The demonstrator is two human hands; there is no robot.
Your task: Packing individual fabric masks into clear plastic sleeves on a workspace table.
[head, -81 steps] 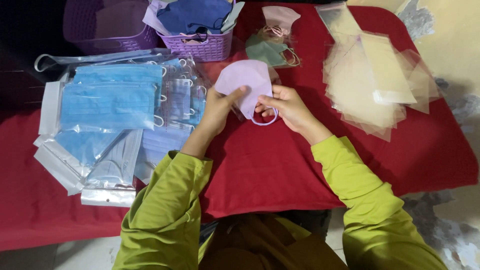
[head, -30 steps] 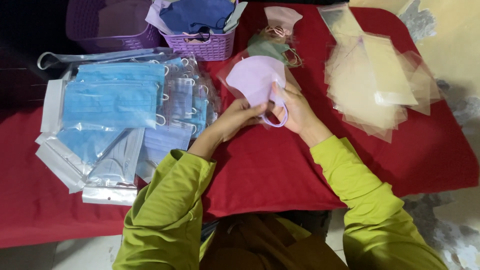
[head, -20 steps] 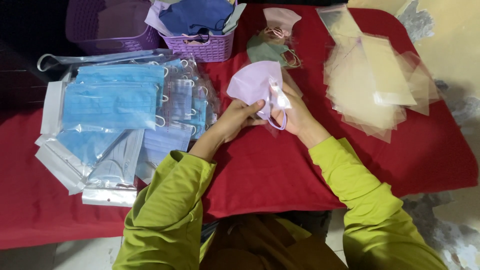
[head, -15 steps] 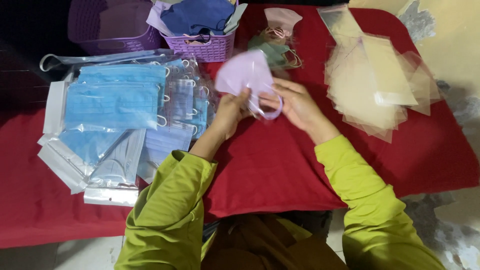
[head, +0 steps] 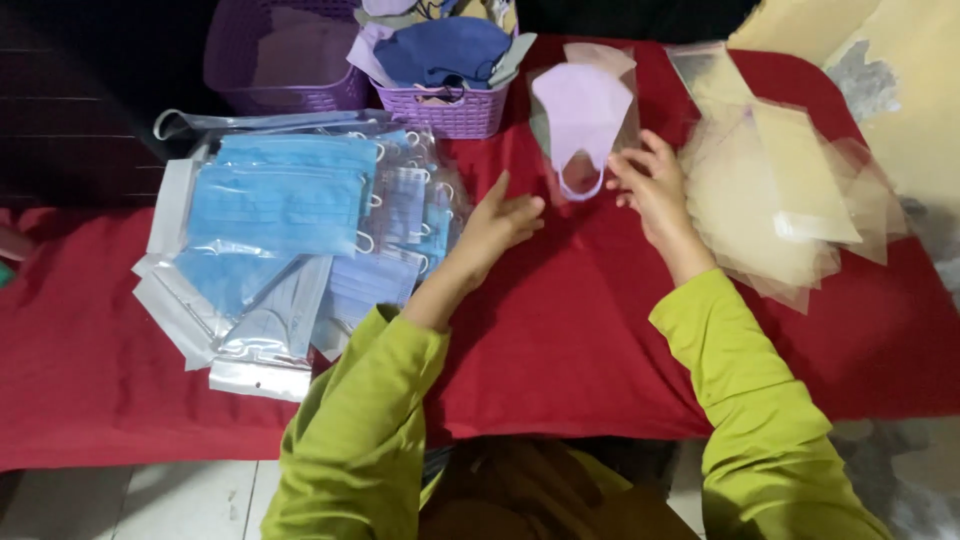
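Nearest, 2 green sleeves reach out over the red tabletop (head: 560,340). Landmark: the lilac mask (head: 580,115), lying flat on the cloth toward the far edge, its ear loop hanging toward the person.

The left hand (head: 500,222) is near and to the left of the mask, fingers loosely spread, holding nothing, apart from it. The right hand (head: 652,185) sits just right of the mask, fingers open, tips at or almost at its right edge; I cannot tell if they touch.

To settle the mask well, I judge it best to press it flat with open fingers, loops tucked in, square on the masks beneath it.

Left of the mask lie bagged blue masks (head: 285,200); right of it, a heap of clear sleeves (head: 790,190). Beyond it to the left stands a purple basket (head: 450,108) of masks.
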